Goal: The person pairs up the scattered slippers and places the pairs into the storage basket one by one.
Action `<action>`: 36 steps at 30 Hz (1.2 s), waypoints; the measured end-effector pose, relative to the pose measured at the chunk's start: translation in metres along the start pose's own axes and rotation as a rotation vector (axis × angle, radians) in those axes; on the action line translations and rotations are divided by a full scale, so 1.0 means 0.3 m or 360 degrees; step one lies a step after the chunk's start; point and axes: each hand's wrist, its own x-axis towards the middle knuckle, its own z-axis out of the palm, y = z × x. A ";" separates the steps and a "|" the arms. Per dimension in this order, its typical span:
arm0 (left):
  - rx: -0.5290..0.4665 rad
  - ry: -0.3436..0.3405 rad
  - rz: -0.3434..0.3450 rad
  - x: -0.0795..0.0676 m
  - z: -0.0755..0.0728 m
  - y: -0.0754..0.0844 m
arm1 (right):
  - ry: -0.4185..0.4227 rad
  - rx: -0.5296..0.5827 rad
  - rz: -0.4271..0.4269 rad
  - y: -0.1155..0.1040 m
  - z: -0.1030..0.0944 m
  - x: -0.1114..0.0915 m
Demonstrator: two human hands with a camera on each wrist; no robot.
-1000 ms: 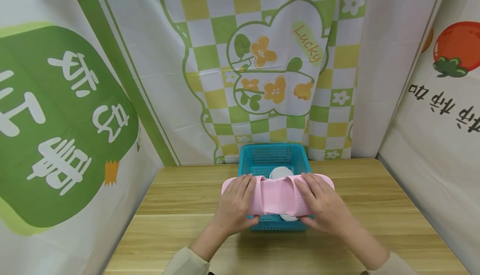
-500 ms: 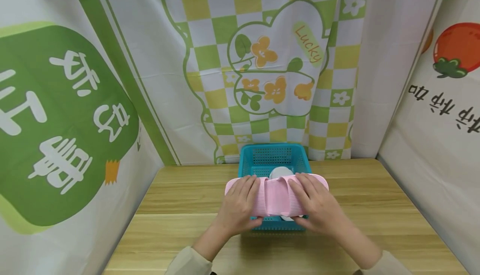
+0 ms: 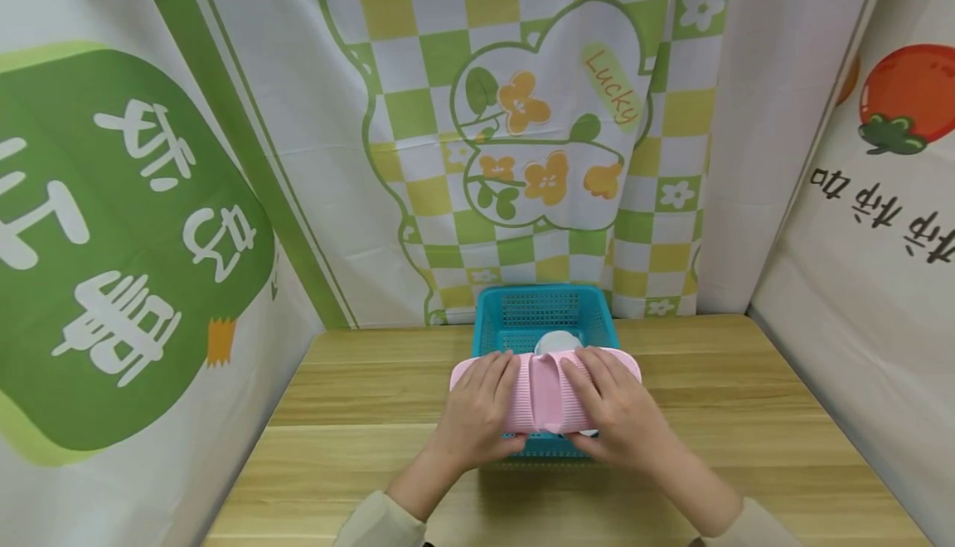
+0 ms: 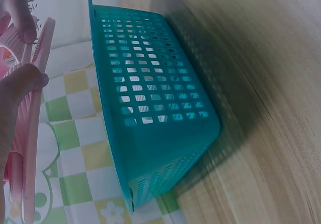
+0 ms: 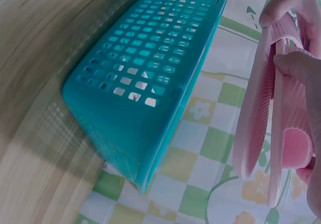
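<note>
Two pink ribbed slippers (image 3: pixel 520 402) (image 5: pixel 253 123) are held level above a teal basket (image 3: pixel 485 325), their strap openings facing each other. My left hand (image 3: pixel 473 414) grips the left one, fingers over its ribbed strap and thumb at the near edge. On the other side my right hand (image 3: pixel 625 414) grips the right slipper (image 3: pixel 573 402) the same way. In the right wrist view the two soles lie close together, partly overlapping. Inside the basket sits a round white item (image 3: pixel 557 341), partly hidden by the slippers; its kind cannot be told.
The basket stands on a wooden table (image 3: pixel 373 398) near its back edge. Behind hangs a checkered cloth (image 3: pixel 522 253) printed with flowers. Printed white cloths flank the table on the left (image 3: pixel 134 282) and right (image 3: pixel 880 307).
My right hand has moved left with its slipper, so the slippers slide further over each other and the gap between their straps narrows. My left hand has shifted slightly right.
</note>
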 end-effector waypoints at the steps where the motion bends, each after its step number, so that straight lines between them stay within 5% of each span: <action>1: -0.0002 0.0002 -0.0003 0.000 0.000 0.001 | 0.0000 -0.0008 0.0001 -0.002 0.002 0.001; 36: -0.0026 0.0004 0.0028 -0.018 0.002 -0.010 | -0.0002 0.0032 -0.0055 -0.010 0.009 -0.002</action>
